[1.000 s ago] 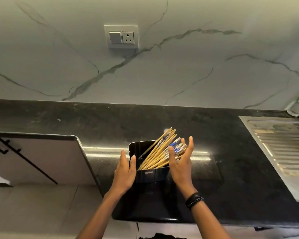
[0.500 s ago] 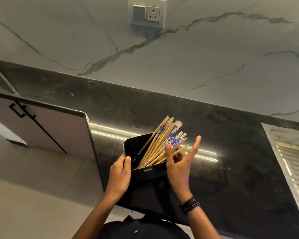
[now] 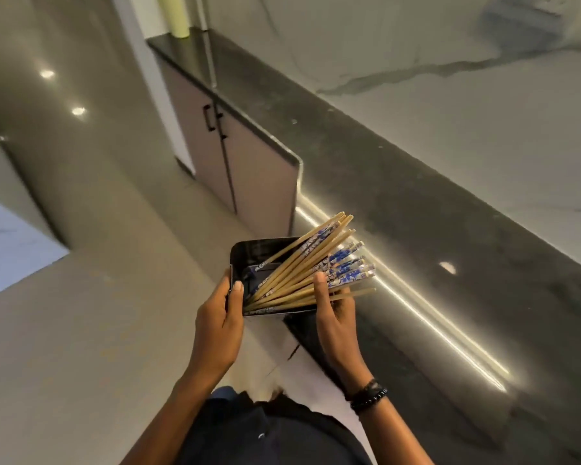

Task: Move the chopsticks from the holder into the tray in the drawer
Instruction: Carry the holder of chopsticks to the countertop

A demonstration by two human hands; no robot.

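On the far left lies a glossy grey floor [image 3: 81,313] with small ceiling lights mirrored in it. Beyond it stands a pale cabinet [image 3: 249,169] with two black handles [image 3: 214,121], set under the end of a dark stone countertop [image 3: 433,236]. Near the middle of the view, the left hand [image 3: 220,317] grips the left wall of a black, box-shaped holder [image 3: 259,251], with its thumb hooked over the rim and its fingers hidden behind the wall. The holder is held just beside the counter's near edge; its underside is hidden, so I cannot tell whether it rests on anything. The chopsticks [image 3: 299,275] are all in the holder, a fanned bundle of bamboo sticks leaning up and to the right. Their blue-and-white patterned ends stick out past the right rim. The right hand [image 3: 336,317] grasps this bundle where it leaves the holder, with the thumb laid across the near side and the fingers curled behind the sticks. I cannot tell whether its palm also touches the holder. A black beaded bracelet [image 3: 369,396] circles the right wrist. Further right, a bright strip of light [image 3: 426,327] is reflected along the countertop. Behind it rises a white marble wall [image 3: 483,122] with grey veins.
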